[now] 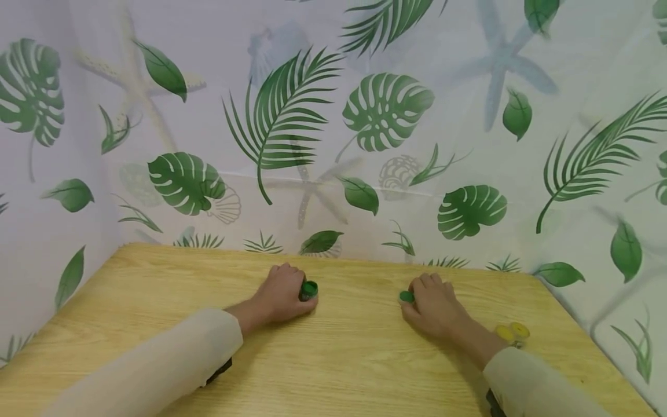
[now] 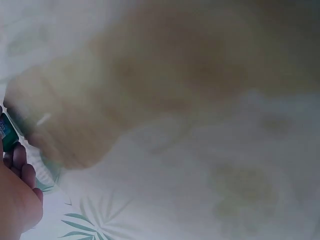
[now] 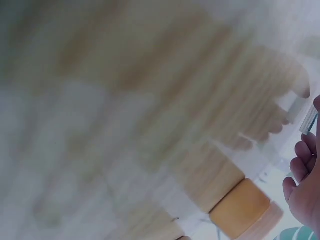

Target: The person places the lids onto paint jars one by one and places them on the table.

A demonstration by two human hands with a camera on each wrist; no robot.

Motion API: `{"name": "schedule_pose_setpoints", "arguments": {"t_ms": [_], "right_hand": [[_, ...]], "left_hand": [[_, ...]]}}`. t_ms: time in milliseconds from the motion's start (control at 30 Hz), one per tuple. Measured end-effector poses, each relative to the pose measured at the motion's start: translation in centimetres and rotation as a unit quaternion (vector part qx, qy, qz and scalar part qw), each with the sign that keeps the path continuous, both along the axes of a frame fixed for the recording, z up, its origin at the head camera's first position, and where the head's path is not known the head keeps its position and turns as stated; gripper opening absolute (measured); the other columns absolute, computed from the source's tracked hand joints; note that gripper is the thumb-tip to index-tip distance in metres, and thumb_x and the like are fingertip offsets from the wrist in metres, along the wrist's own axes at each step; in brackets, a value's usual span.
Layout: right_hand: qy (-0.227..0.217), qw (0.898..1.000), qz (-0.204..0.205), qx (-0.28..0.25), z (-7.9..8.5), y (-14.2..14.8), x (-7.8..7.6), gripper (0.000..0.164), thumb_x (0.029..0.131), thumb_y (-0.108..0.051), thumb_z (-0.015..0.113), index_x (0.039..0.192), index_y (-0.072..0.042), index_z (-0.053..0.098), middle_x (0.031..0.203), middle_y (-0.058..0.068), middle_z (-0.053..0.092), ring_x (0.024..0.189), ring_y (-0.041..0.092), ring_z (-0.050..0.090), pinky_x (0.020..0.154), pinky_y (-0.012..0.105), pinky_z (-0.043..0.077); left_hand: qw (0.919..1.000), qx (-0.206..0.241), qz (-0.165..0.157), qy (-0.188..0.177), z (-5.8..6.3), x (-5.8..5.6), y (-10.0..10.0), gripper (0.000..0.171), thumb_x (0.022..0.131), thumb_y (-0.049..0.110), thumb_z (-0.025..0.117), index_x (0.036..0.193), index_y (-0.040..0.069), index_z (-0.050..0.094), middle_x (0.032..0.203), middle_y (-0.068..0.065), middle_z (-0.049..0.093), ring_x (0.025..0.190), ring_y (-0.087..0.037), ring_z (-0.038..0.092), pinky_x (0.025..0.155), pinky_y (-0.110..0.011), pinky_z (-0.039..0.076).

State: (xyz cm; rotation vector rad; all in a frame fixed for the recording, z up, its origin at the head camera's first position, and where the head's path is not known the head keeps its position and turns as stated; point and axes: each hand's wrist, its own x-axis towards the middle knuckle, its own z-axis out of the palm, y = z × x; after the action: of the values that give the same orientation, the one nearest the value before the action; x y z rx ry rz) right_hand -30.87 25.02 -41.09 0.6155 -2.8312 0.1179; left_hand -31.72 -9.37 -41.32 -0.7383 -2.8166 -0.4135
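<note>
Toward the back of the wooden table, my left hand (image 1: 283, 294) grips a small green jar (image 1: 310, 288) whose round, dark green top faces up. The left wrist view shows that jar (image 2: 8, 132) at its left edge, with a printed label on its side. My right hand (image 1: 436, 305) pinches a small round piece with a green face (image 1: 406, 297), apart from the jar. At the right edge of the right wrist view, this piece (image 3: 308, 121) has a clear side; whether it is a lid cannot be told. Fingers hide parts of both things.
Two round yellow-topped things (image 1: 519, 330) stand side by side by my right wrist; one shows as an orange-yellow block shape (image 3: 240, 207) in the right wrist view. The wooden table (image 1: 354, 359) meets a leaf-printed cloth (image 1: 323, 139) at its back and sides.
</note>
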Motion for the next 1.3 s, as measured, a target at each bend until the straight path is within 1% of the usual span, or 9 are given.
{"name": "schedule_pose_setpoints", "arguments": {"t_ms": [67,367,500,667,767,833,1000,1167,1300], "right_hand": [[-0.003,1.000,0.009,-0.005,-0.1,-0.3,0.5,0.021,0.093,-0.029,0.058,0.098,-0.009,0.057,0.090,0.000,0.050,0.086,0.021,0.044,0.073,0.039,0.032],[-0.013,0.999,0.043,0.009,-0.4,-1.6,3.2,0.021,0.095,-0.035,0.059,0.098,-0.014,0.057,0.089,-0.005,0.049,0.084,0.015,0.043,0.074,0.037,0.034],[-0.016,0.999,0.049,0.009,-0.5,-2.0,4.7,0.020,0.096,-0.038,0.059,0.095,-0.019,0.057,0.087,-0.010,0.048,0.083,0.012,0.041,0.075,0.034,0.032],[-0.030,0.998,0.058,-0.007,-0.8,-2.1,6.7,0.019,0.096,-0.040,0.060,0.093,-0.022,0.058,0.086,-0.013,0.048,0.081,0.008,0.040,0.077,0.033,0.035],[-0.039,0.996,0.072,-0.026,-0.8,-2.1,7.9,0.018,0.096,-0.041,0.059,0.091,-0.024,0.057,0.085,-0.016,0.047,0.080,0.005,0.039,0.079,0.033,0.037],[-0.033,0.995,0.084,-0.032,-0.8,-2.3,8.5,0.017,0.096,-0.041,0.059,0.090,-0.025,0.056,0.084,-0.017,0.045,0.079,0.003,0.037,0.079,0.032,0.037],[-0.003,0.994,0.102,-0.028,-0.3,-3.6,8.9,0.017,0.095,-0.039,0.061,0.089,-0.024,0.055,0.082,-0.018,0.043,0.078,0.003,0.036,0.079,0.032,0.037],[-0.001,0.995,0.099,-0.022,0.1,-5.9,8.6,0.017,0.093,-0.036,0.062,0.089,-0.021,0.056,0.080,-0.015,0.043,0.077,0.005,0.036,0.078,0.031,0.036],[0.028,0.993,0.110,-0.011,0.5,-7.6,8.0,0.019,0.089,-0.036,0.064,0.088,-0.019,0.056,0.081,-0.012,0.045,0.076,0.008,0.037,0.078,0.031,0.037]], "left_hand": [[1.0000,0.006,-0.008,0.002,-0.2,0.5,-0.1,0.029,0.088,0.039,0.064,0.080,0.011,0.060,0.073,0.002,0.055,0.072,-0.019,0.043,0.075,-0.039,0.035],[0.9986,0.029,-0.033,0.031,-0.8,3.0,-0.9,0.027,0.085,0.037,0.067,0.075,0.014,0.057,0.068,0.005,0.051,0.067,-0.014,0.039,0.073,-0.035,0.035],[0.9984,0.033,-0.040,0.022,-1.1,4.5,-1.3,0.026,0.085,0.036,0.067,0.076,0.014,0.058,0.069,0.007,0.050,0.067,-0.012,0.039,0.075,-0.035,0.038],[0.9983,0.021,-0.053,0.014,-1.3,6.9,-2.0,0.024,0.086,0.037,0.067,0.079,0.015,0.060,0.072,0.009,0.050,0.069,-0.009,0.038,0.078,-0.035,0.039],[0.9968,0.001,-0.073,0.031,-1.3,8.3,-2.2,0.025,0.087,0.038,0.067,0.086,0.013,0.064,0.078,0.008,0.055,0.073,-0.008,0.041,0.080,-0.035,0.042],[0.9947,-0.008,-0.090,0.049,-1.1,8.9,-2.1,0.028,0.088,0.040,0.067,0.091,0.012,0.066,0.083,0.007,0.059,0.076,-0.008,0.043,0.082,-0.036,0.043],[0.9905,-0.016,-0.115,0.074,-0.7,9.2,-0.4,0.033,0.088,0.042,0.067,0.095,0.010,0.066,0.086,0.006,0.060,0.078,-0.008,0.044,0.084,-0.035,0.044],[0.9913,-0.024,-0.119,0.052,-0.5,8.9,1.6,0.034,0.088,0.046,0.066,0.094,0.013,0.064,0.084,0.009,0.057,0.078,-0.007,0.042,0.082,-0.031,0.041],[0.9912,-0.019,-0.116,0.060,-0.2,8.6,3.2,0.033,0.087,0.046,0.066,0.091,0.014,0.063,0.081,0.010,0.055,0.075,-0.007,0.041,0.079,-0.028,0.039]]}}
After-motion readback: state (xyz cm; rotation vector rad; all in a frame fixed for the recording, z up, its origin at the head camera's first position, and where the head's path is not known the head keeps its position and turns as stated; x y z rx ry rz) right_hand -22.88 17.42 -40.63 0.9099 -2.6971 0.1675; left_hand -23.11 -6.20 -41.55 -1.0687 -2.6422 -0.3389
